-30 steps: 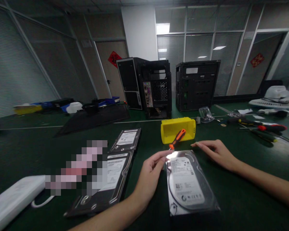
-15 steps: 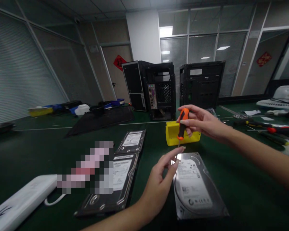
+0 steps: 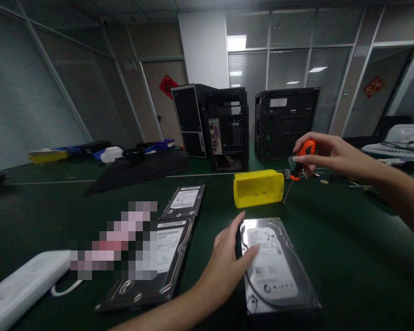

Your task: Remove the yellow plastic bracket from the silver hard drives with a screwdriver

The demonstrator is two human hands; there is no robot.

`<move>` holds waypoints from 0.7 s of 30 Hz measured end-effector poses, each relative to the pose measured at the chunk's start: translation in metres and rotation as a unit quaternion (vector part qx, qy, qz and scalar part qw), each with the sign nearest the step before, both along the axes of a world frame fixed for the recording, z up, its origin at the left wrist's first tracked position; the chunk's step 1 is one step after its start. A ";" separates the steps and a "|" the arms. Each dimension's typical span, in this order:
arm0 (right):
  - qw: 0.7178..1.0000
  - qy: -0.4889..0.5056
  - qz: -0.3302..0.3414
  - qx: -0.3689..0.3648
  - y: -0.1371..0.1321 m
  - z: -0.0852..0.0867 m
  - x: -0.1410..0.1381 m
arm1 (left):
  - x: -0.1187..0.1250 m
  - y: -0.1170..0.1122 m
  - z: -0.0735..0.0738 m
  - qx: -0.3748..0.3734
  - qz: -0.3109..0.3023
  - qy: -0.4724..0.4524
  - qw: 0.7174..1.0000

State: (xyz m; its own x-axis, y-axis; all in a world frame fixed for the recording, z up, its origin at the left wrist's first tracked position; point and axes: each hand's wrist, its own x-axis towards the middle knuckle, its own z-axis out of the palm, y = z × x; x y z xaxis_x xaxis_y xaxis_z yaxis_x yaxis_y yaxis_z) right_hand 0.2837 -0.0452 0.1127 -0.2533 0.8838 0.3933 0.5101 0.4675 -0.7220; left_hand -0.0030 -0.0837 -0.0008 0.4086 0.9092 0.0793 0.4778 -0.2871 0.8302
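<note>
Our right hand [image 3: 326, 154] grips the orange-and-black screwdriver [image 3: 298, 171], its shaft slanting down just beside the yellow bin [image 3: 258, 202]. Our left hand [image 3: 226, 257] is loosely spread, thumb over the hard drive [image 3: 279, 276], which lies label-up on the counter [image 3: 352, 262], right of 2 other drives [image 3: 186, 200]. We'd best brace the drive flat by its edges and guide the tip well clear of our skin.

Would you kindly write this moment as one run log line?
left hand: at hard drive, thumb over its top | right hand: holding screwdriver, shaft pointing down | yellow bin: beyond hard drive
</note>
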 end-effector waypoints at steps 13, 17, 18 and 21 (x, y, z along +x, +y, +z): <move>0.997 -0.046 0.061 -0.013 0.001 -0.009 -0.016 | 0.000 0.001 0.002 0.012 -0.001 0.009 1.000; 0.997 -0.047 0.064 -0.015 0.002 -0.011 -0.016 | 0.001 0.000 0.002 0.018 0.000 0.005 1.000; 0.997 -0.046 0.066 -0.020 0.002 -0.011 -0.017 | 0.001 0.000 0.002 0.018 0.001 0.004 1.000; 0.996 -0.050 0.069 -0.025 0.001 -0.012 -0.019 | 0.001 0.000 0.002 0.018 -0.001 0.007 1.000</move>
